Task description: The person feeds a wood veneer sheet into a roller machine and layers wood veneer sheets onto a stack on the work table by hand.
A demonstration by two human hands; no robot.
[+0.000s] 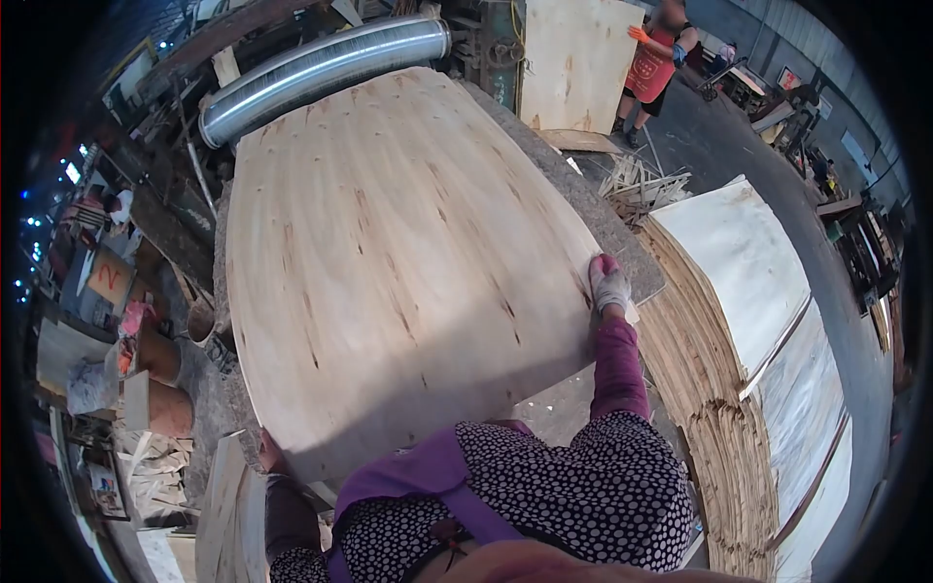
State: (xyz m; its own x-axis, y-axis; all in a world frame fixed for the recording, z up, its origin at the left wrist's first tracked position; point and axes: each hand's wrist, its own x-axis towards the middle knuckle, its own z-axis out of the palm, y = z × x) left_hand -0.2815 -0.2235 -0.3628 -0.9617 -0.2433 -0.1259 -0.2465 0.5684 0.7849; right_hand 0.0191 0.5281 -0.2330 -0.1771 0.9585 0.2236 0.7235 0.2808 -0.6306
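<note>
A large pale wood veneer sheet (408, 253) with brown streaks lies in front of me, its far edge close to a shiny metal roller (326, 73). My right hand (609, 284), in a whitish glove with pinkish fingers, is closed on the sheet's right edge. At the near left corner, my left hand (273, 455) holds the sheet's edge, with its fingers partly hidden. Under the sheet, a rough grey table surface (637, 267) shows along the right side.
A tall stack of veneer sheets (719, 418) stands at the right. Wood scraps (641, 185) lie behind it. A person (656, 68) in a red apron stands at the back beside an upright panel (573, 63). Buckets (167, 408) and offcuts are at the left.
</note>
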